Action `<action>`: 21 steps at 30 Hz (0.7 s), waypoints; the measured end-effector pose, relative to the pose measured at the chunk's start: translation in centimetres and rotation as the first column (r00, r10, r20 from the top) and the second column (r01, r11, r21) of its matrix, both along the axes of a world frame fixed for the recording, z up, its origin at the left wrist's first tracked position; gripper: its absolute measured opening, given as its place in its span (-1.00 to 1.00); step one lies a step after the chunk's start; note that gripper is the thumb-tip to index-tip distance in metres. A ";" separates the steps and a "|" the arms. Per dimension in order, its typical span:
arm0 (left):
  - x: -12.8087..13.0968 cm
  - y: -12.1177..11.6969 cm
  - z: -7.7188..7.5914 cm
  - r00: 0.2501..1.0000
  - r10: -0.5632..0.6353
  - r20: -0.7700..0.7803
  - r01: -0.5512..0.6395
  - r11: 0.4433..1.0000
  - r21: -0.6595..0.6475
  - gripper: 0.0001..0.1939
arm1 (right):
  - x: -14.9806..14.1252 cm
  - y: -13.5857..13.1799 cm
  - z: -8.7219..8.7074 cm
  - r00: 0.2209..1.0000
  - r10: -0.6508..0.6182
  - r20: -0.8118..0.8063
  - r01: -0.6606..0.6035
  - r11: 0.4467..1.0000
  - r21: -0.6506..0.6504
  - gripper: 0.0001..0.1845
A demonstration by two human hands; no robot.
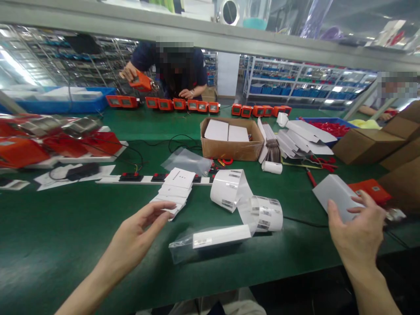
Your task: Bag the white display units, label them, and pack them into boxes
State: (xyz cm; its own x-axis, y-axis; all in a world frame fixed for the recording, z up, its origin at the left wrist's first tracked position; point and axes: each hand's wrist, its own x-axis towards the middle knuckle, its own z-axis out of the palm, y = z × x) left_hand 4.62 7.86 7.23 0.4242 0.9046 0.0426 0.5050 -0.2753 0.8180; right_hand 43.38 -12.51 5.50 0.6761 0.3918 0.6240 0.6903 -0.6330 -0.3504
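My left hand (144, 227) is at the near end of a fanned stack of printed white leaflets (177, 186). Its thumb and forefinger are a little apart, the fingertips at the paper edges; whether they pinch a sheet is unclear. On the right, my right hand (357, 223) grips a pale grey-white box (336, 194), thumb at the near side and fingers over the top. Between my hands lies a slim white box (221, 236) with a label, partly inside a clear plastic bag (180, 250). Behind it curls a roll of labels (269, 213), its strip looping left.
A cardboard carton (231, 149) holds white boxes. Orange lamps (197, 106) line the far side, where a co-worker (193, 65) lifts one. More orange lamps (70, 144) stand left. Brown cartons (364, 144) crowd the right, beside an orange lamp (372, 191). A shelf beam (183, 28) crosses overhead.
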 end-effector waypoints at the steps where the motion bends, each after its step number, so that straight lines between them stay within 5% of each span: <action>1: 0.9 0.5 0.2 0.999 -0.049 -0.016 0.050 0.999 0.015 -0.62 | -0.3 1.0 0.3 0.998 0.049 -0.042 -0.048 0.999 0.014 -0.26; 3: 2.6 1.4 0.8 0.991 -0.121 -0.052 0.124 0.991 0.054 -0.64 | -0.6 2.8 0.6 0.967 0.130 -0.218 -0.127 0.992 0.025 -0.32; 7: 4.9 2.1 1.9 0.975 -0.192 -0.112 0.206 0.971 0.122 -0.64 | -0.4 4.9 -0.2 0.762 0.200 -0.615 -0.285 0.958 -0.042 -0.45; 21: 9.9 2.7 2.9 0.940 -0.288 -0.184 0.314 0.940 0.132 -0.62 | 0.3 8.0 -3.4 0.369 0.409 -0.834 -0.356 0.892 0.280 -0.50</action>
